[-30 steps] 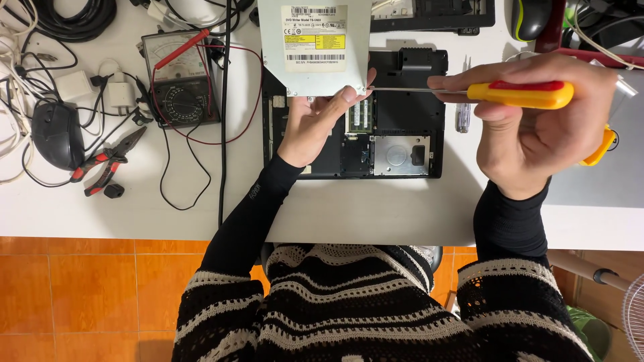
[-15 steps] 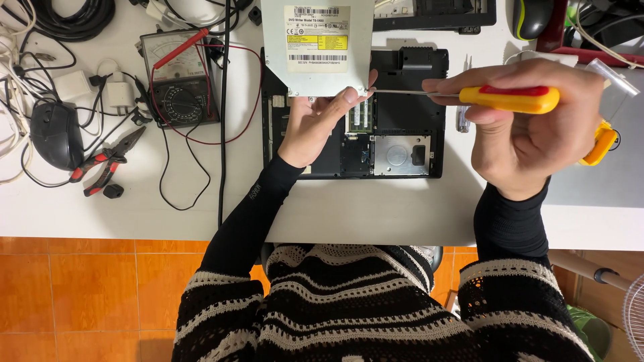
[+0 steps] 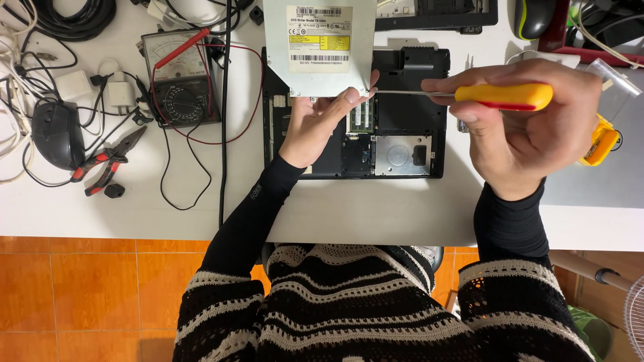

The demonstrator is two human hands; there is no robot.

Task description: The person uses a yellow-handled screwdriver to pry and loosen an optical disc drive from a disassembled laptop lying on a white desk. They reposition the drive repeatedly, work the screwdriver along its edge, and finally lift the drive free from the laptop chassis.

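One flat grey metal optical drive (image 3: 320, 47), rectangular, with one white and yellow label on its upper face, is held above one opened black laptop base (image 3: 402, 121). One screwdriver (image 3: 483, 96): thin steel shaft, yellow handle with a red stripe. One analogue multimeter (image 3: 180, 77) with one red probe lying across it, one pair of red-handled pliers (image 3: 104, 161), one black mouse (image 3: 54, 134), and one second mouse (image 3: 534, 17), black with a green edge, lie on the white table (image 3: 376, 214).

Left hand (image 3: 322, 121): palm up, fingers closed under the drive's lower edge, thumb pressed at its lower right corner; it grips the drive. Right hand (image 3: 530, 127): fist closed around the screwdriver handle, shaft horizontal, pointing left, its tip touching the drive's lower right corner beside the left thumb.

Both forearms wear tight black sleeves under a black and cream knitted top. The laptop base shows one green memory module and one silvery square plate. The floor is orange tile.
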